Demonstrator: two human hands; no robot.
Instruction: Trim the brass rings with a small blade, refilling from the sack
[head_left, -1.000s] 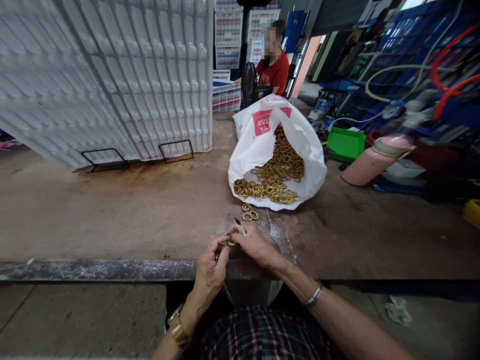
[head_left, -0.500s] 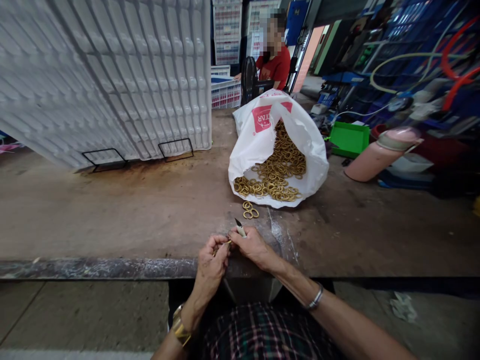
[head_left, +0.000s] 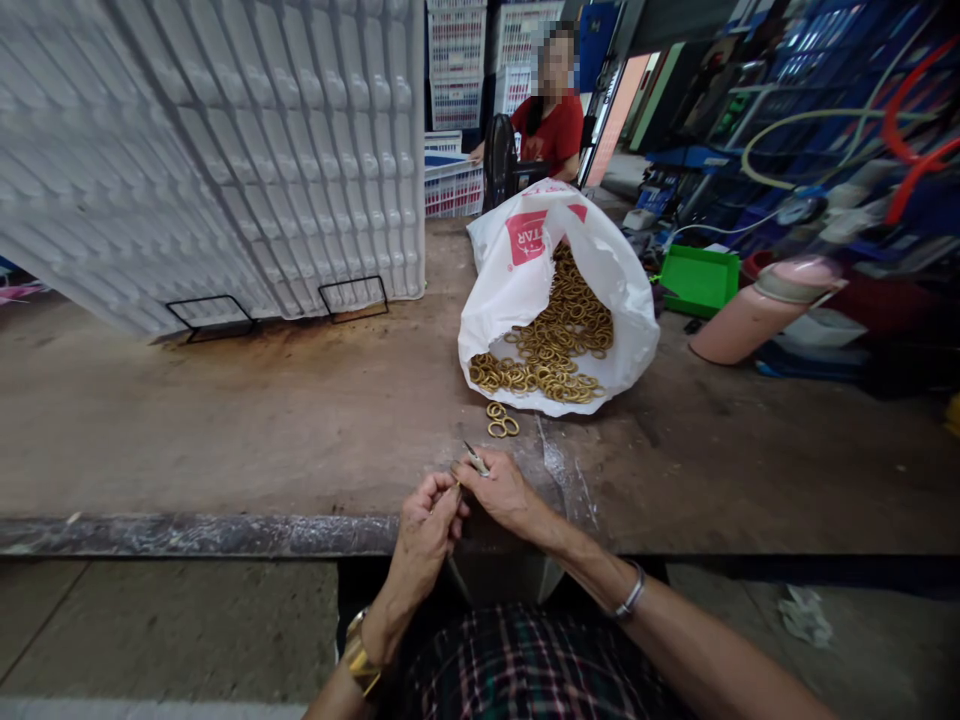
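Observation:
Near the table's front edge, my left hand (head_left: 426, 528) pinches a brass ring (head_left: 457, 485), mostly hidden by the fingertips. My right hand (head_left: 508, 498) is closed round a small knife (head_left: 478, 463) with a pale handle; its dark pointed blade sticks out up and to the left. The fingertips of both hands meet at the ring. Just beyond them, several loose brass rings (head_left: 511, 427) lie on the table. Behind these, a white plastic bag (head_left: 634, 285) with red print lies open towards me, with a heap of brass rings (head_left: 574, 335) inside.
White ribbed trays (head_left: 300, 150) stand at the left of the table (head_left: 225, 430), by black wire stands (head_left: 352, 298). To the right are a green tray (head_left: 701, 280) and a pink bottle (head_left: 739, 325). A person in red (head_left: 555, 135) sits behind the bag, near white crates (head_left: 456, 60).
The knife in my right hand has tilted further left, its blade now seen more edge-on. My left fingers have shifted slightly on the ring. The person behind has turned the head towards me.

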